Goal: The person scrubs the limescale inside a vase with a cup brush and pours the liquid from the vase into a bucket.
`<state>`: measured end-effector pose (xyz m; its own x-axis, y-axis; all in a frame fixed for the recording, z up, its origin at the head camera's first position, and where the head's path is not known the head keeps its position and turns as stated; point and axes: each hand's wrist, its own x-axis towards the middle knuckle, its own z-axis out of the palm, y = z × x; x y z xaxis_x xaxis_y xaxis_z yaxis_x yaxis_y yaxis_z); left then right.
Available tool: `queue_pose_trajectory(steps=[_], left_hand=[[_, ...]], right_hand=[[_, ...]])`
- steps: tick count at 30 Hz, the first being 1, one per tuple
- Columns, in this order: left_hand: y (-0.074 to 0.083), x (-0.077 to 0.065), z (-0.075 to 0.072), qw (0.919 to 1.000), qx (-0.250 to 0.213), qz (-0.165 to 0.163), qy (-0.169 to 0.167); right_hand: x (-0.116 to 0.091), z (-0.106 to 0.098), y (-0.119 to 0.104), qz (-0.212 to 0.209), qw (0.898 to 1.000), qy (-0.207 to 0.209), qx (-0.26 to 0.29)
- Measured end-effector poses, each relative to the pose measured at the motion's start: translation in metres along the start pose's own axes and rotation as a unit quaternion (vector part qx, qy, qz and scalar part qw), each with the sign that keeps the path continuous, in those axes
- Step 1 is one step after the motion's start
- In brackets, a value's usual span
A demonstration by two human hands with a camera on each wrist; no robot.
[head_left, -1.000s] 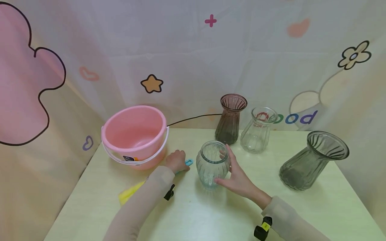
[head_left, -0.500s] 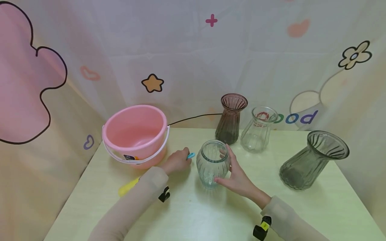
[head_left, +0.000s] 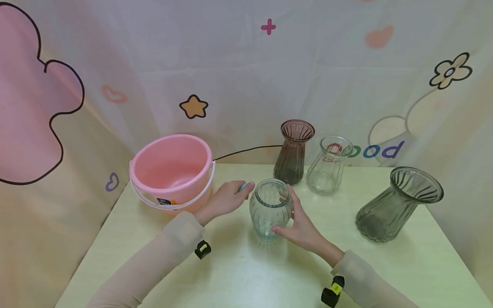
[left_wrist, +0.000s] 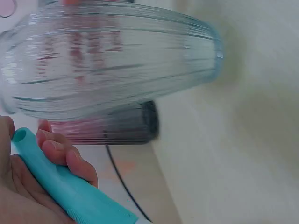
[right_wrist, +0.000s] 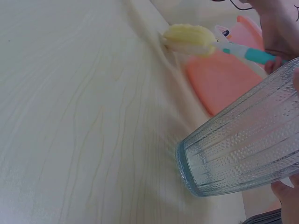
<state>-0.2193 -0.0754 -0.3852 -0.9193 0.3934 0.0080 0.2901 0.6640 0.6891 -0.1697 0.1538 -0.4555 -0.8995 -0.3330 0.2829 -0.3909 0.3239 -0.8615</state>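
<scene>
hands: two, both bare; the left hand (head_left: 229, 197) at mid-frame, the right hand (head_left: 304, 226) lower and farther right.
left fingers: clenched round the teal handle (left_wrist: 72, 184) of a dish brush.
dish brush (right_wrist: 189, 39): one, its yellow sponge head in the upper middle of the right wrist view; the handle's tip is just beside the jar.
right fingers: grasping the jar from its right side, thumb across the front.
ribbed glass jar (head_left: 271, 218): one, bluish, upright, just below mid-frame.
other glass vases: three; a purple-brown flared vase (head_left: 290, 160) and a clear vase (head_left: 325, 173) right of centre, a grey-green flared vase (head_left: 385, 214) at the right.
pink bucket (head_left: 165, 167): one, left of centre, with one white handle (head_left: 173, 207).
black wristbands (head_left: 203, 249): two, one per sleeve.
backdrop: one printed curtain (head_left: 239, 64) behind the pale tabletop (head_left: 246, 273).
</scene>
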Motion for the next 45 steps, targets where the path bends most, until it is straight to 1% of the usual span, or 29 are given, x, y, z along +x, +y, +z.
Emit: queue_pose_trajectory(steps=[3,5,8,10,11,13,14,16,18,20,22,23,25,29,32,35,36,38,39,42,43,45], left_hand=[[0.014,-0.001,-0.014,0.9985,-0.054,0.005,0.003],[0.023,-0.001,-0.025,0.9936,-0.112,-0.006,0.004],[0.038,0.0,-0.04,0.9786,-0.203,-0.032,0.01],[0.048,0.002,-0.051,0.9673,-0.25,-0.036,0.018],[0.053,0.003,-0.057,0.9626,-0.268,-0.031,0.023],[0.064,0.004,-0.069,0.9558,-0.292,-0.007,0.03],[0.071,0.004,-0.076,0.9512,-0.306,0.011,0.033],[0.085,0.004,-0.089,0.9394,-0.336,0.051,0.047],[0.101,0.001,-0.103,0.9244,-0.364,0.093,0.064],[0.118,-0.002,-0.116,0.9059,-0.393,0.136,0.083],[0.133,-0.006,-0.126,0.8901,-0.413,0.166,0.098],[0.139,-0.008,-0.13,0.8849,-0.417,0.178,0.106],[0.151,-0.011,-0.136,0.8788,-0.422,0.192,0.112],[0.172,-0.016,-0.14,0.8727,-0.431,0.199,0.112],[0.185,-0.016,-0.138,0.861,-0.451,0.211,0.103],[0.193,-0.013,-0.134,0.8485,-0.468,0.23,0.093],[0.194,-0.012,-0.131,0.8447,-0.473,0.235,0.088],[0.193,-0.008,-0.124,0.8415,-0.48,0.237,0.074],[0.191,-0.006,-0.12,0.8405,-0.484,0.234,0.065],[0.184,0.001,-0.106,0.8426,-0.492,0.214,0.04],[0.181,0.003,-0.102,0.8421,-0.497,0.207,0.035],[0.176,0.007,-0.097,0.8373,-0.507,0.202,0.035]], right_hand=[[0.001,0.001,0.003,0.005,1.0,0.001,-0.002],[0.001,0.002,0.003,0.009,1.0,0.001,-0.001],[0.001,0.003,0.008,0.005,1.0,0.003,0.0],[0.0,0.003,0.008,0.001,1.0,0.004,0.0],[0.0,0.003,0.008,-0.001,1.0,0.005,0.0],[0.0,0.004,0.008,-0.001,1.0,0.005,-0.002],[0.0,0.004,0.008,0.0,1.0,0.005,-0.003],[0.0,0.003,0.008,0.002,1.0,0.005,-0.004],[0.0,0.003,0.008,0.003,1.0,0.004,-0.002],[0.0,0.003,0.008,0.001,1.0,0.005,-0.003],[0.0,0.003,0.008,0.0,1.0,0.005,-0.006],[0.0,0.003,0.008,0.0,1.0,0.005,-0.007],[0.0,0.002,0.008,-0.003,1.0,0.005,-0.01],[0.0,0.002,0.008,-0.007,1.0,0.005,-0.011],[0.0,0.002,0.009,-0.006,1.0,0.006,-0.006],[0.0,0.002,0.009,0.001,1.0,0.003,-0.001],[0.0,0.002,0.008,0.005,1.0,0.002,0.001],[0.0,0.002,0.007,0.011,1.0,-0.001,0.002],[0.0,0.002,0.005,0.012,1.0,-0.002,0.002],[-0.001,0.0,-0.005,0.013,1.0,-0.004,0.005],[-0.001,0.0,-0.009,0.013,1.0,-0.004,0.006],[-0.002,-0.002,-0.018,0.014,1.0,-0.005,0.005]])
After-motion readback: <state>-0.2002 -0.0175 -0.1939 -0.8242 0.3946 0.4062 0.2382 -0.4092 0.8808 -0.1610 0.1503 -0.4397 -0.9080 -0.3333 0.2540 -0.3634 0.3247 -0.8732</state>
